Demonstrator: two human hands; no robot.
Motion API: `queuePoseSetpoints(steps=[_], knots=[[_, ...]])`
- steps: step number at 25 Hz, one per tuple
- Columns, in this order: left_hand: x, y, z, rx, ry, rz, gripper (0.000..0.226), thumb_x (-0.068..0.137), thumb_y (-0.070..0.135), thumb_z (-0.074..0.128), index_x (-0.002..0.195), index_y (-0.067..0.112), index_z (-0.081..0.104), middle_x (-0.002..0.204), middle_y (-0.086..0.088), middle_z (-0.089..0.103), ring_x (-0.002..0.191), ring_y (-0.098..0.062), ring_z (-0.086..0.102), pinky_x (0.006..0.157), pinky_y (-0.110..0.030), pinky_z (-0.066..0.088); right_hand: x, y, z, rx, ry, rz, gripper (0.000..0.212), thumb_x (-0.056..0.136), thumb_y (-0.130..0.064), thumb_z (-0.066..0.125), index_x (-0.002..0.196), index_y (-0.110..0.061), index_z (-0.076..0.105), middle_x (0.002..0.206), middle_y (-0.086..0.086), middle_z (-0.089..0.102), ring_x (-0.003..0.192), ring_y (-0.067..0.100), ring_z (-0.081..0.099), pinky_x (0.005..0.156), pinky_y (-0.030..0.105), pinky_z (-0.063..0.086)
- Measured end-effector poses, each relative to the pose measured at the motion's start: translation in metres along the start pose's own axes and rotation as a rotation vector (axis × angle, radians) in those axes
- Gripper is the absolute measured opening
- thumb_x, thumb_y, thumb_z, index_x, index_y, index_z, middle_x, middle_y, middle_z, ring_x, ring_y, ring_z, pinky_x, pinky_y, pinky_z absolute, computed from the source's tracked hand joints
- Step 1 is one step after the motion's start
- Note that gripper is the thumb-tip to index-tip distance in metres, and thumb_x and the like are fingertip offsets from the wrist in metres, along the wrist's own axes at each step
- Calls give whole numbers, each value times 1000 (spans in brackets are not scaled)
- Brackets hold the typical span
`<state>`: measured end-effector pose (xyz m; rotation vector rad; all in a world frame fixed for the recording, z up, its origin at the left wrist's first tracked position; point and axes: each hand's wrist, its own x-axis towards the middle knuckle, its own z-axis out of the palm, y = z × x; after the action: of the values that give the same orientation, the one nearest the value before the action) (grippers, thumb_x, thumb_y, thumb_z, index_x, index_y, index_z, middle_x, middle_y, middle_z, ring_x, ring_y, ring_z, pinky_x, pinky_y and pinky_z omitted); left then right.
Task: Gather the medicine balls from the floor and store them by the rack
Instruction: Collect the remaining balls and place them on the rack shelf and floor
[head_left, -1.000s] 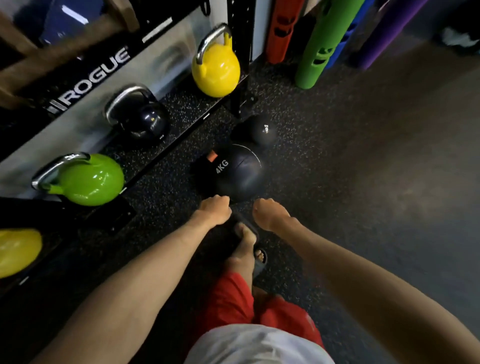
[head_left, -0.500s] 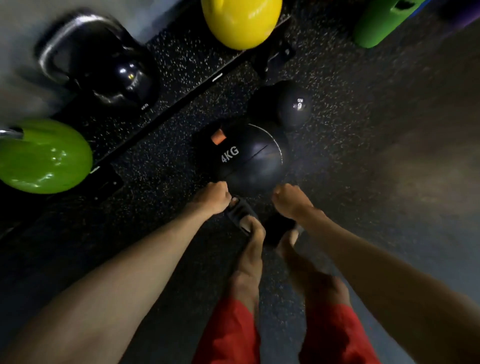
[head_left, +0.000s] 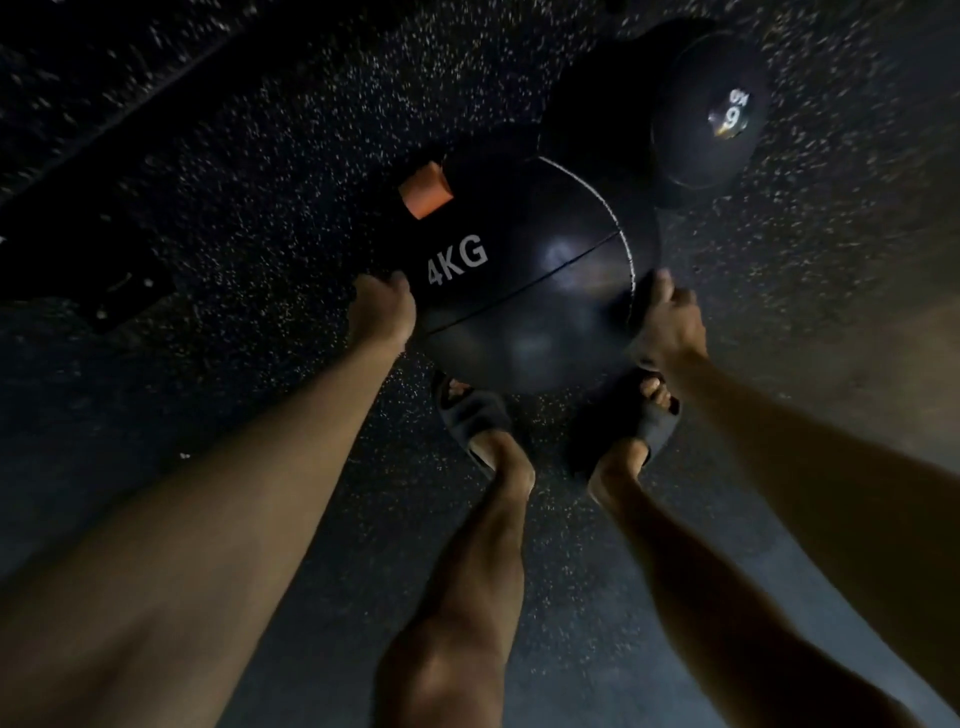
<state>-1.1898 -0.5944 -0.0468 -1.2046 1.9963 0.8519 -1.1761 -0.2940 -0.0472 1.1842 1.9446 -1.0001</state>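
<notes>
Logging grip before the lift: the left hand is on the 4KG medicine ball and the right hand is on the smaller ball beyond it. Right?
Not quite. The head view shows the right hand on the right side of the 4KG medicine ball, opposite the left hand. No hand touches the smaller ball beyond it.

Large black medicine ball, white "4KG" print and thin seam lines, orange patch at its upper-left edge, left grip and right grip clasping its sides, smaller black medicine ball marked "6" just beyond
</notes>
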Motion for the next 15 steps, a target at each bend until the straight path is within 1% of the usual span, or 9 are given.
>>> queuePoseSetpoints(steps=[2,3,5,6,7,9,10,12,15], knots=[[14,1,7,-195,38,-81,63,99,55,37,141,9,43,134,-19,57,116,-38,60,100,-53,50,27,1,7,228,-19,73,74,98,-67,30,146,-13,43,141,13,51,128,35,52,99,48,48],[21,2,12,-296,-8,-117,64,100,58,36,144,12,43,136,-15,56,117,-35,58,100,-50,49,43,4,10,319,-49,101,79,93,-74,33,148,-18,43,140,5,52,126,30,53,98,46,49],[34,-1,18,-513,-179,-190,65,98,67,33,140,21,50,125,-7,60,106,-28,60,89,-40,50,80,15,18,477,-105,116,98,71,-90,47,145,-26,50,138,-1,59,122,26,58,103,49,48],[38,-3,20,-616,-273,-194,64,96,70,31,134,24,54,120,-4,62,101,-24,61,85,-38,50,95,20,23,571,-134,126,103,60,-94,55,140,-27,56,134,-1,64,120,25,62,105,49,48],[44,-5,24,-695,-352,-163,63,96,71,31,128,24,58,121,-3,65,102,-23,63,87,-38,51,105,24,28,645,-184,126,98,60,-90,61,135,-27,62,129,-1,68,117,24,65,105,47,48],[55,-9,31,-796,-410,-87,60,99,67,31,129,24,61,130,-5,66,112,-22,65,100,-41,50,104,22,33,728,-219,108,74,77,-74,59,129,-22,66,123,1,72,115,23,67,106,43,49],[55,-9,31,-801,-402,-65,57,100,64,30,127,25,62,126,-3,69,112,-20,67,100,-38,51,102,19,36,754,-225,92,68,83,-68,56,129,-20,66,122,2,72,115,23,67,106,43,49],[51,-13,26,-766,-377,-42,51,102,60,29,117,28,66,110,3,75,106,-16,69,91,-33,56,92,19,40,787,-220,61,63,87,-63,53,128,-18,67,122,2,72,115,23,67,104,40,50],[36,-10,10,-744,-392,-4,50,101,60,32,115,28,69,110,3,76,109,-18,69,92,-35,55,60,19,31,818,-152,48,52,91,-59,52,119,-18,70,118,0,73,114,21,67,100,37,52]])
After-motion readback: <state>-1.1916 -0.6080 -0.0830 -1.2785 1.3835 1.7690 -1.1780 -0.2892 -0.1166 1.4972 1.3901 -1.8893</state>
